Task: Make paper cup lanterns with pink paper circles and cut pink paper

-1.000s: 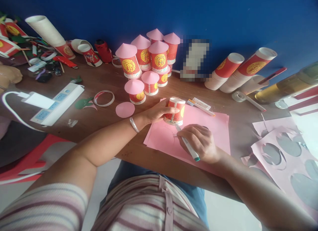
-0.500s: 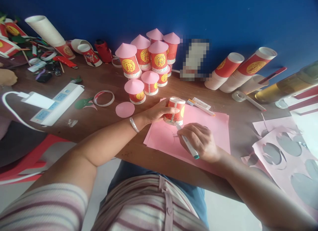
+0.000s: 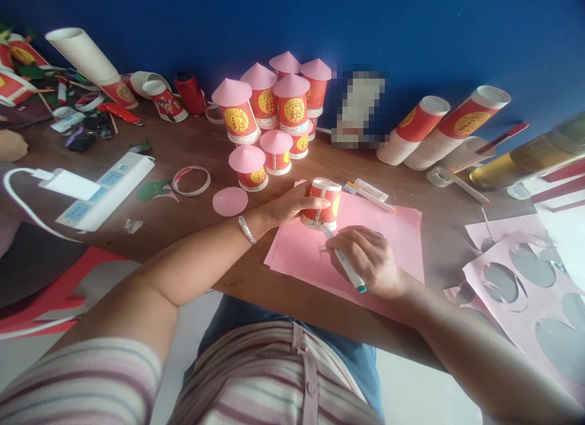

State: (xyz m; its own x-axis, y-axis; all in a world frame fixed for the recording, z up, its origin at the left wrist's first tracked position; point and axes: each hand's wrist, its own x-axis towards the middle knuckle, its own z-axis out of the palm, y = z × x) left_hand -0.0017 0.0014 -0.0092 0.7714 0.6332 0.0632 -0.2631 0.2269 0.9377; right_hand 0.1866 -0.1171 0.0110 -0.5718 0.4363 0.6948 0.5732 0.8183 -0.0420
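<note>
My left hand point(image 3: 289, 207) presses an upside-down red paper cup point(image 3: 325, 203) onto a sheet of pink paper point(image 3: 397, 236) on the brown table point(image 3: 192, 150). In my right hand point(image 3: 371, 260) is a white marker with a green end point(image 3: 347, 267); its tip touches the paper at the cup's rim. A silver bracelet point(image 3: 247, 229) circles my left wrist.
Several red cups with pink cone lids point(image 3: 274, 108) stand behind. A pink paper disc point(image 3: 230, 201), a tape ring point(image 3: 191, 180) and a white power strip point(image 3: 107, 190) lie left. Cup stacks point(image 3: 450, 129) lie on their sides at right. Pink sheets with cut-out circles point(image 3: 525, 278) lie near right.
My right hand with the marker has shifted slightly along the cup's rim. At the far left edge, another person's hand has drawn back.
</note>
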